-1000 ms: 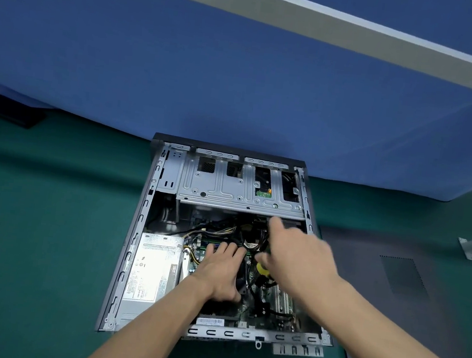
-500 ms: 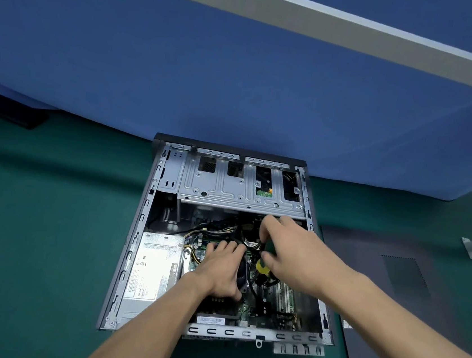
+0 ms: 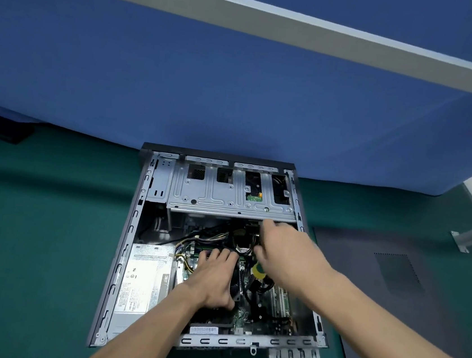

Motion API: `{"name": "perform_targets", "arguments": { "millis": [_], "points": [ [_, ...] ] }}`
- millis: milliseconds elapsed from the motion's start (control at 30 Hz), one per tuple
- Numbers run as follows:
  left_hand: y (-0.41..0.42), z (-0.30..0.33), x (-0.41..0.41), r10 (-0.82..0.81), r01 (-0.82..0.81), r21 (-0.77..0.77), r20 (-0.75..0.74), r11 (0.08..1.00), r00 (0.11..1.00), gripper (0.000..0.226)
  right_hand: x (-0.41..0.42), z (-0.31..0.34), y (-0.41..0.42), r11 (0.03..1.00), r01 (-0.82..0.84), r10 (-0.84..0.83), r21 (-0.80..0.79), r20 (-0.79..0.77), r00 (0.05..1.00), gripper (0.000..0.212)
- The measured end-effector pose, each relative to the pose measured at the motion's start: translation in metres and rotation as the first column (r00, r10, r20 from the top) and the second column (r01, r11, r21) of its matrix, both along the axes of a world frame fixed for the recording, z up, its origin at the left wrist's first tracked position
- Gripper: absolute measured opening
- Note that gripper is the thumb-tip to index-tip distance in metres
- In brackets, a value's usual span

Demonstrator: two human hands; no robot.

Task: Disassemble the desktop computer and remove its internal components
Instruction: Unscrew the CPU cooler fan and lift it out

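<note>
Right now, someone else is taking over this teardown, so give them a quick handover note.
Left hand: flat on the fan area mid-case, holding nothing.
Right hand: reaching into the cables under the drive cage; grip unclear.
Case lies open on the mat; side panel is off, to the right.
Still inside: power supply, board, cables, drive cage.

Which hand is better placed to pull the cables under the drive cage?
Right. The right hand already reaches the cables below the drive cage; the left hand rests flat on the fan area.
</note>
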State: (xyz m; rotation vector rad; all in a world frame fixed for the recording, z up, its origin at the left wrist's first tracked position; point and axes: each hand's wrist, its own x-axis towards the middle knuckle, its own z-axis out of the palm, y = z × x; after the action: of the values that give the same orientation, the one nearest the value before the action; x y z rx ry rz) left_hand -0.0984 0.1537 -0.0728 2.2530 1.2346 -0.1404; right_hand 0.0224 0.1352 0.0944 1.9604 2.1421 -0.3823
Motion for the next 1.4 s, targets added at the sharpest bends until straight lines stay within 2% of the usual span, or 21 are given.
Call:
{"name": "perform_targets", "arguments": {
  "millis": [67,100,233,267,333,400,467,533,600,700,767,800,867,933,967,1033,1100,1167,1233,1300,1400],
  "points": [
    [0.001,-0.001,0.0,-0.007,0.007,0.001,0.0,1.0,1.0,0.081,0.001,0.002,0.0,0.992,-0.086,0.069,-0.088,-0.184,0.981,0.017],
    [0.003,-0.002,0.0,-0.007,0.007,-0.005,0.005,1.0,1.0,0.081,-0.001,0.003,-0.001,0.99,-0.099,0.076,-0.102,-0.206,0.975,0.018],
    [0.008,-0.005,0.001,0.003,-0.001,-0.055,0.032,0.999,0.999,0.09,0.0,-0.002,0.002,0.999,0.025,-0.025,0.03,-0.012,1.0,0.033],
    [0.009,-0.005,0.0,0.005,-0.003,-0.056,0.038,0.998,0.999,0.088,0.001,-0.002,0.004,0.999,0.018,-0.017,0.041,-0.03,0.999,0.031],
    [0.008,-0.005,-0.001,0.01,-0.008,-0.047,0.047,0.999,0.999,0.08,0.001,0.001,0.004,0.998,-0.056,0.051,-0.02,-0.191,0.98,0.015],
    [0.007,-0.006,-0.001,0.022,-0.02,-0.034,0.057,0.999,0.998,0.075,0.0,0.004,0.001,0.987,-0.127,0.1,-0.093,-0.256,0.961,0.014],
    [0.003,-0.006,0.0,0.028,-0.028,-0.019,0.046,0.999,0.999,0.077,-0.005,0.001,-0.001,0.995,-0.082,0.074,-0.056,-0.134,0.988,0.021],
    [0.0,-0.006,0.002,0.026,-0.026,0.001,0.015,1.0,1.0,0.086,-0.007,-0.002,0.001,0.999,-0.001,-0.002,0.038,0.08,0.997,0.035],
    [-0.001,-0.005,0.003,0.017,-0.017,0.015,-0.008,1.0,1.0,0.089,-0.007,-0.002,0.002,0.998,0.021,-0.029,0.063,0.131,0.991,0.037],
    [0.002,-0.004,0.002,0.023,-0.023,-0.015,0.023,1.0,0.999,0.082,-0.002,0.004,0.003,0.993,-0.08,0.069,-0.085,-0.121,0.99,0.015],
    [0.006,-0.004,0.001,0.027,-0.025,-0.048,0.042,0.999,0.999,0.08,0.003,0.007,0.003,0.983,-0.057,0.017,-0.173,-0.225,0.974,0.015],
    [0.007,-0.004,0.001,0.022,-0.02,-0.056,0.039,0.998,0.999,0.081,0.005,0.005,0.003,0.988,-0.004,-0.028,-0.157,-0.201,0.979,0.016],
    [0.006,-0.005,0.001,0.026,-0.024,-0.053,0.041,0.998,0.999,0.085,0.008,0.001,0.003,0.996,0.08,-0.081,-0.039,-0.011,0.997,0.026],
    [0.003,-0.005,0.001,0.033,-0.031,-0.04,0.045,0.999,0.998,0.088,0.009,-0.001,0.003,0.997,0.041,-0.05,0.06,0.165,0.985,0.037],
    [0.002,-0.004,0.001,0.03,-0.029,-0.028,0.038,0.999,0.999,0.087,0.009,-0.002,0.003,0.998,0.011,-0.02,0.06,0.142,0.99,0.034],
    [0.0,-0.004,0.002,0.015,-0.015,0.001,0.018,1.0,1.0,0.084,0.008,0.001,0.004,0.999,-0.042,0.04,-0.024,-0.058,0.997,0.019],
    [0.0,-0.003,0.002,0.007,-0.007,0.002,0.007,1.0,1.0,0.081,0.006,0.002,0.004,0.994,-0.035,0.018,-0.106,-0.156,0.988,0.018],
    [0.002,-0.003,0.002,0.017,-0.016,-0.031,0.016,0.999,1.0,0.083,0.003,-0.003,0.004,0.998,0.044,-0.044,-0.035,-0.015,0.999,0.025],
    [0.004,-0.002,0.002,0.017,-0.016,-0.053,0.023,0.998,1.0,0.084,0.003,-0.004,0.005,0.997,0.039,-0.051,0.069,0.178,0.983,0.038],
    [0.005,-0.002,0.001,0.014,-0.013,-0.065,0.025,0.998,1.0,0.085,0.005,-0.005,0.005,0.997,-0.041,0.035,0.063,0.103,0.994,0.032],
    [0.005,-0.002,0.001,0.012,-0.01,-0.055,0.03,0.998,0.999,0.082,0.01,0.002,0.005,0.986,-0.15,0.135,-0.075,-0.18,0.974,0.016]
  ]
}}
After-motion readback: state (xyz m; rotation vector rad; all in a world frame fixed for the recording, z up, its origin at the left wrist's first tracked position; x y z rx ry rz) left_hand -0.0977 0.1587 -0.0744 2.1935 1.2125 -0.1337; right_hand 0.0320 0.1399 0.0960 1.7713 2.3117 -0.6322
